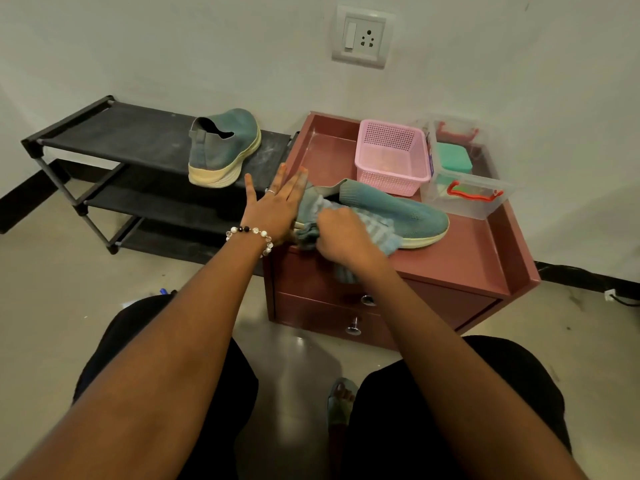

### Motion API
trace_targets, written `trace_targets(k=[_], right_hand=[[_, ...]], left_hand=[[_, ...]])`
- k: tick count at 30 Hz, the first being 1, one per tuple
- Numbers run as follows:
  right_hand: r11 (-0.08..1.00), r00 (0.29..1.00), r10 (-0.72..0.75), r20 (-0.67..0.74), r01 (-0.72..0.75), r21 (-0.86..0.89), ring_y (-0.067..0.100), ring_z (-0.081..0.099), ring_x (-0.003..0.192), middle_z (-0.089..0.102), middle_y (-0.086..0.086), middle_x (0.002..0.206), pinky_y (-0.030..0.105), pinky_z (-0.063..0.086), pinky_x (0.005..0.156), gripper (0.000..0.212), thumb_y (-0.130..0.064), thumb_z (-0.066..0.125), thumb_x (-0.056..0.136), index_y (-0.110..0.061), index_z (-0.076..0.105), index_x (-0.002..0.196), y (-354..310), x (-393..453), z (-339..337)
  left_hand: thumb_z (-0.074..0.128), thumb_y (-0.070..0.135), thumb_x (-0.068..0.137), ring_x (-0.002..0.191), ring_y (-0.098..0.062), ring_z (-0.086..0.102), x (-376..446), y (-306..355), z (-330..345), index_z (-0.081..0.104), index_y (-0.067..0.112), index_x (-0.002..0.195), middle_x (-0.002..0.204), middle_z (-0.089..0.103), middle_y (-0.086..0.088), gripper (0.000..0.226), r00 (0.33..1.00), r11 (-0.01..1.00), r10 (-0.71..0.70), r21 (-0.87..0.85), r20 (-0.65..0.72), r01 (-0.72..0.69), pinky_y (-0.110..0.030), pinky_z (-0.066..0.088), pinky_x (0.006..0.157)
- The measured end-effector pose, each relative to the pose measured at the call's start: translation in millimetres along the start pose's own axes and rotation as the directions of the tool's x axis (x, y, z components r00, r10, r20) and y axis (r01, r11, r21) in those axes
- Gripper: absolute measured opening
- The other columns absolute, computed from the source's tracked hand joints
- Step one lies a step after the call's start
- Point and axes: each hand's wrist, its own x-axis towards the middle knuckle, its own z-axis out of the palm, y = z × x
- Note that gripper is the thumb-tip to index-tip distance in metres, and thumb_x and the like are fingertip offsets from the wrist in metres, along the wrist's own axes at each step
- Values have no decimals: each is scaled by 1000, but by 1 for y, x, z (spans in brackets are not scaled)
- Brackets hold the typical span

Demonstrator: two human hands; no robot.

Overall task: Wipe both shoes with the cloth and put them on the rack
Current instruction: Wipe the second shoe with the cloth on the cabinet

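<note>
The person's knees in dark trousers sit closest, with a sandalled foot between them on the floor. A black rack stands against the wall; one teal shoe sits on its top shelf, heel toward the person. Beside it, a maroon cabinet carries the second shoe, lying along its front edge. A pink basket and clear box stand behind. The left hand, fingers straight, presses flat against that shoe's heel. The right hand grips a bunched blue cloth against the shoe's side.
</note>
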Motion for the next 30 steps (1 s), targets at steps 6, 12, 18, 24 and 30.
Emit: trace_targets(k=[6, 12, 18, 24, 30], right_hand=[[968, 995, -25, 96, 0, 252, 37, 50, 115, 58, 19, 120, 40, 44, 92, 45, -1, 50, 79, -9, 57, 123, 13, 5, 5], [991, 990, 129, 48, -127, -48, 34, 52, 115, 61, 16, 119, 50, 31, 106, 33, -10, 49, 88, -5, 55, 120, 22, 1, -4], [978, 996, -70, 63, 56, 199, 37, 53, 113, 58, 22, 120, 39, 44, 88, 33, -4, 49, 82, 1, 56, 114, -5, 7, 4], [991, 982, 135, 132, -131, -39, 33, 54, 114, 62, 13, 118, 48, 31, 107, 34, -8, 45, 87, -12, 55, 119, 44, -2, -6], [996, 990, 87, 112, -83, -44, 38, 47, 122, 47, 21, 134, 51, 38, 101, 34, -10, 47, 89, -3, 54, 122, 9, -1, -1]], left_hand=[[61, 27, 89, 146, -21, -16, 0, -2, -1, -16, 17, 150, 161, -7, 6, 99, 1000, 1000, -4, -21, 16, 4, -75, 1, 105], [68, 63, 69, 145, -20, -19, -3, 1, -4, -18, 18, 150, 160, -10, 7, 127, 999, 1000, -4, -29, 50, 5, -73, -5, 104], [38, 19, 100, 146, -21, -15, -1, -1, -2, -15, 17, 151, 161, -6, 8, 73, 999, 999, 6, 38, -31, -4, -75, 4, 105], [66, 72, 63, 145, -20, -21, -3, -1, -6, -21, 18, 149, 159, -14, 7, 134, 999, 999, -3, -33, 49, 5, -72, -6, 104], [63, 55, 80, 145, -22, -19, -3, 2, -5, -19, 16, 149, 160, -13, 5, 114, 999, 1000, -16, 5, 36, 15, -75, -2, 105]])
